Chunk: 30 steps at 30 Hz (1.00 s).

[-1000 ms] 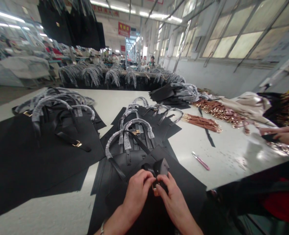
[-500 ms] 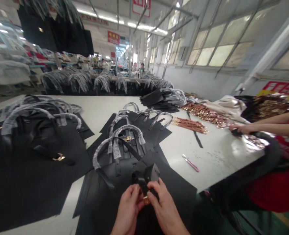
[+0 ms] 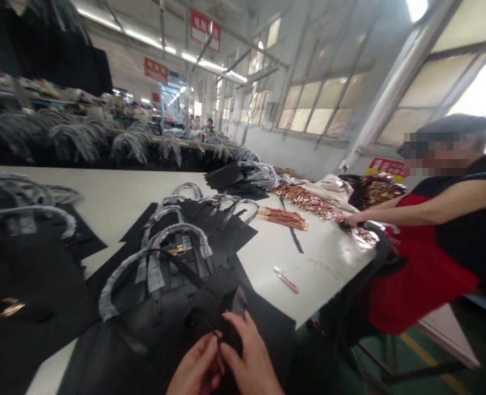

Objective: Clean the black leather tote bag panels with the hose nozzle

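Observation:
My left hand (image 3: 196,370) and my right hand (image 3: 249,362) meet at the bottom edge of the view. Both pinch a small black leather strap piece (image 3: 222,312) that rises from a black handbag (image 3: 156,296) lying flat on the white table (image 3: 115,192). The fingers of both hands are curled and pressed on the strap; a clasp seen before is hidden between them. The bag's handles are wrapped in grey foam.
More black bags with wrapped handles (image 3: 210,203) and black sheets (image 3: 24,285) cover the table. Pink snips (image 3: 286,280) lie near brown straps with gold hardware (image 3: 284,217). A person in a red apron (image 3: 424,258) works at the right table end.
The view has swung right and up, bringing the person in red into sight. My hands have dropped toward the bottom edge, still pinching the strap; the gold clasp no longer shows.

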Each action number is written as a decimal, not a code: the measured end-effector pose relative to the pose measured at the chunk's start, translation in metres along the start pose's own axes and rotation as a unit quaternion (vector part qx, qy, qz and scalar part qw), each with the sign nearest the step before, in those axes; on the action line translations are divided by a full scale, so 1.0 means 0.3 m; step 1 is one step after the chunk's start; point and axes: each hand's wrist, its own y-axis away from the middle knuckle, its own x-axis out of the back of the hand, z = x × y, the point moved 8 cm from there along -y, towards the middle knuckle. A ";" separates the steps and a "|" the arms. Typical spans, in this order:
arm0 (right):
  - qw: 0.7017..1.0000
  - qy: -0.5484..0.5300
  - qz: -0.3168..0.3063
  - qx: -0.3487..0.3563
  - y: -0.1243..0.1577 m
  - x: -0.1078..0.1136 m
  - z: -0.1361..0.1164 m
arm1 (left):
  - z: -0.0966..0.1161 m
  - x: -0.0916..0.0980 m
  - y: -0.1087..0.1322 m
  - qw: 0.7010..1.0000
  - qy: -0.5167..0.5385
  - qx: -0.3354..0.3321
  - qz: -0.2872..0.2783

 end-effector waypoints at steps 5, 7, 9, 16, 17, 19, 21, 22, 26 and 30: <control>0.997 -0.075 0.016 -0.017 0.038 0.122 0.074 | 0.007 -0.020 -0.005 0.999 -0.006 -0.038 0.030; 0.991 -0.118 -0.028 -0.054 0.070 0.152 0.104 | 0.002 -0.005 -0.022 0.998 0.015 -0.036 0.058; 0.980 -0.137 -0.102 -0.098 0.115 0.159 0.114 | -0.001 -0.004 -0.035 0.997 0.037 -0.038 0.060; 0.927 -0.177 -0.276 -0.179 0.218 0.093 0.117 | 0.008 -0.023 -0.038 0.995 0.083 -0.041 0.042; 0.923 -0.185 -0.283 -0.184 0.215 0.077 0.121 | 0.005 -0.018 -0.038 0.995 0.085 -0.035 0.046; 0.919 -0.201 -0.273 -0.199 0.196 0.051 0.123 | 0.005 -0.007 -0.039 0.995 0.084 -0.031 0.053; 0.920 -0.227 -0.244 -0.207 0.165 0.040 0.110 | 0.012 -0.005 -0.043 0.995 0.080 -0.030 0.043; 0.922 -0.240 -0.225 -0.206 0.149 0.041 0.098 | 0.016 -0.006 -0.046 0.996 0.081 -0.027 0.035; 0.933 -0.255 -0.169 -0.189 0.113 0.076 0.072 | 0.015 -0.004 -0.055 0.994 0.103 -0.002 0.026; 0.923 -0.247 -0.219 -0.199 0.130 0.057 0.084 | -0.002 0.002 -0.062 0.996 0.081 -0.010 0.030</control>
